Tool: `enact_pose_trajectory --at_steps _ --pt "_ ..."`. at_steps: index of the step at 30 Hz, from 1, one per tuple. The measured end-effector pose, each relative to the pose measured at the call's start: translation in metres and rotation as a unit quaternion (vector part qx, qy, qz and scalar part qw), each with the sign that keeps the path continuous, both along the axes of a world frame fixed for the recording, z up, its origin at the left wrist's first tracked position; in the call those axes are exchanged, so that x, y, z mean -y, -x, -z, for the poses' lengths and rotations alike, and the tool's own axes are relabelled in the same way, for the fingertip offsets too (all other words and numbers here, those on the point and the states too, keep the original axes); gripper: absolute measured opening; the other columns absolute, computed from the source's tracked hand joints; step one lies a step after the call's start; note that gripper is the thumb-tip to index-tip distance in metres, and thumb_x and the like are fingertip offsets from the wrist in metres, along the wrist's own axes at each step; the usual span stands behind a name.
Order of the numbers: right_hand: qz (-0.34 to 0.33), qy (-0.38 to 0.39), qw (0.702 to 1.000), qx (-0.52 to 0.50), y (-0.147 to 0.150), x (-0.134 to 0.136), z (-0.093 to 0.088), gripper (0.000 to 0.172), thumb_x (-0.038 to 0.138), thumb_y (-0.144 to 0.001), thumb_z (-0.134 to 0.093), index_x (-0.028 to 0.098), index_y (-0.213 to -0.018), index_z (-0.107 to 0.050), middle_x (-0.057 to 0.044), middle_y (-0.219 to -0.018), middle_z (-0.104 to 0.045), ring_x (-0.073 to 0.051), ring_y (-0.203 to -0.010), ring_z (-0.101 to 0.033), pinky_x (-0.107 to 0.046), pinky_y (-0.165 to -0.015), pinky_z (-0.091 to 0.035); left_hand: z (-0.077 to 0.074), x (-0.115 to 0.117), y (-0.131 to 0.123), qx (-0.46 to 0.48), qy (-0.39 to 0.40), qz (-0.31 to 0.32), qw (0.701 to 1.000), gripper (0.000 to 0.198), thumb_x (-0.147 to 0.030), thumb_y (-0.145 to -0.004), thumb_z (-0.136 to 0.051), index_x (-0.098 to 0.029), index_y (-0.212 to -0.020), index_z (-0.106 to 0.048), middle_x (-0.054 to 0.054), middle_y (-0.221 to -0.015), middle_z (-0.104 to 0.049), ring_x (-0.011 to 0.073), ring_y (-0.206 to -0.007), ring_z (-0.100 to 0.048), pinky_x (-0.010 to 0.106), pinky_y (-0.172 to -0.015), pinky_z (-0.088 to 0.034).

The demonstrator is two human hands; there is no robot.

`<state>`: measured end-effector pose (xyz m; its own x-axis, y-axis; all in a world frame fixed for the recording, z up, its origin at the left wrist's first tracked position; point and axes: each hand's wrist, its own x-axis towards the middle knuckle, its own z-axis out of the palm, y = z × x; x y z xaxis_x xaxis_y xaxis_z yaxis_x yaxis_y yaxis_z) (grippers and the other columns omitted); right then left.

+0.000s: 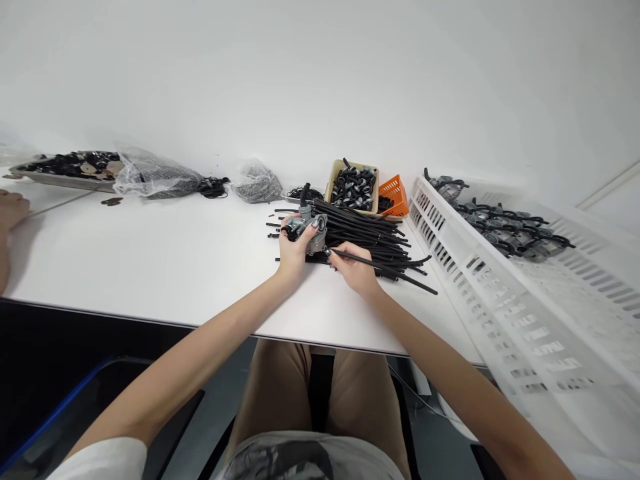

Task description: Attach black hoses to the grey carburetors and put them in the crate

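Observation:
My left hand is closed around a grey metal carburetor with a short black rubber elbow standing up from its top. My right hand pinches a thin black rubber hose close to one end. That end is at the lower right side of the carburetor; whether it touches a fitting there I cannot tell. Behind both hands a pile of similar black hoses lies on the white table.
A yellow bin of black parts and an orange basket stand behind the hoses. On the right, a white crate holds several carburetors. Plastic bags and a parts tray line the back left. Another person's hand rests far left.

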<state>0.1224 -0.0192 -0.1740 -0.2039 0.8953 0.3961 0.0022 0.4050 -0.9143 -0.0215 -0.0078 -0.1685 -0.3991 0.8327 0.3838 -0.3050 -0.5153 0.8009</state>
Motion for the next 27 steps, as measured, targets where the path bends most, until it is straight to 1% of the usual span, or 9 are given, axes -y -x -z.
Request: enact_pose_trajectory --at_steps 4,8,11,15,17,20,24,27 --pt "0.009 0.005 1.000 0.021 0.002 0.004 -0.003 0.034 0.050 -0.072 -0.072 0.020 -0.062 -0.059 0.001 -0.058 -0.059 -0.012 -0.055 -0.053 -0.026 -0.054 -0.044 0.001 -0.002 0.002 -0.001 -0.003 0.009 1.000 0.047 -0.042 -0.068 -0.080 -0.025 -0.105 -0.057 0.000 -0.093 -0.065 0.0172 -0.085 -0.064 0.029 -0.078 -0.052" --pt "-0.020 0.019 0.999 0.017 -0.004 0.003 -0.008 0.036 0.053 -0.070 -0.074 0.019 -0.064 -0.063 0.000 -0.059 -0.060 -0.012 -0.055 -0.052 -0.027 -0.055 -0.044 0.002 -0.005 0.007 0.000 0.015 0.058 0.998 0.052 -0.043 -0.065 -0.082 -0.025 -0.107 -0.057 0.000 -0.092 -0.066 0.0183 -0.084 -0.066 0.031 -0.076 -0.054" --pt "-0.031 0.028 0.999 -0.026 -0.008 -0.002 -0.009 0.035 0.052 -0.066 -0.079 0.020 -0.071 -0.067 0.000 -0.065 -0.062 -0.012 -0.057 -0.053 -0.027 -0.056 -0.045 -0.001 -0.005 0.009 0.020 0.015 0.095 0.995 0.053 -0.047 -0.066 -0.080 -0.025 -0.108 -0.057 0.002 -0.095 -0.068 0.0210 -0.090 -0.067 0.033 -0.078 -0.055" --pt "-0.019 0.064 0.991 -0.120 -0.012 -0.009 -0.008 0.040 0.051 -0.058 -0.084 0.020 -0.078 -0.068 0.000 -0.070 -0.063 -0.011 -0.060 -0.054 -0.025 -0.057 -0.047 -0.007 0.000 0.006 0.038 0.024 0.164 0.985 0.053 -0.055 -0.066 -0.077 -0.021 -0.103 -0.060 0.006 -0.100 -0.070 0.0261 -0.101 -0.067 0.037 -0.083 -0.057" --pt "-0.017 0.077 0.989 -0.128 -0.013 -0.011 -0.008 0.044 0.050 -0.055 -0.086 0.020 -0.081 -0.067 0.000 -0.071 -0.063 -0.011 -0.063 -0.055 -0.025 -0.059 -0.048 -0.009 0.003 0.004 0.032 0.036 0.198 0.979 0.053 -0.057 -0.065 -0.076 -0.020 -0.100 -0.062 0.007 -0.101 -0.071 0.0285 -0.104 -0.066 0.039 -0.084 -0.057" --pt "-0.008 0.070 0.990 -0.119 -0.013 -0.011 -0.010 0.048 0.046 -0.051 -0.089 0.020 -0.083 -0.065 0.001 -0.071 -0.063 -0.012 -0.067 -0.056 -0.026 -0.064 -0.051 -0.009 0.005 0.004 0.030 0.056 0.235 0.970 0.050 -0.058 -0.068 -0.073 -0.020 -0.099 -0.064 0.008 -0.100 -0.072 0.0307 -0.106 -0.066 0.041 -0.083 -0.058" --pt "0.004 0.048 0.991 -0.124 -0.013 -0.009 -0.014 0.050 0.041 -0.047 -0.091 0.021 -0.083 -0.063 0.003 -0.070 -0.061 -0.012 -0.068 -0.057 -0.027 -0.067 -0.053 -0.006 0.004 0.006 0.044 0.089 0.273 0.957 0.050 -0.060 -0.070 -0.070 -0.019 -0.098 -0.066 0.008 -0.100 -0.073 0.0318 -0.104 -0.067 0.042 -0.080 -0.059" --pt "0.000 0.032 0.994 -0.105 -0.016 -0.010 -0.014 0.056 0.037 -0.047 -0.092 0.022 -0.093 -0.066 0.003 -0.071 -0.059 -0.013 -0.068 -0.057 -0.027 -0.067 -0.054 -0.004 0.004 0.007 0.045 0.110 0.307 0.944 0.050 -0.060 -0.070 -0.071 -0.020 -0.099 -0.066 0.008 -0.099 -0.073 0.0313 -0.099 -0.068 0.040 -0.074 -0.060"
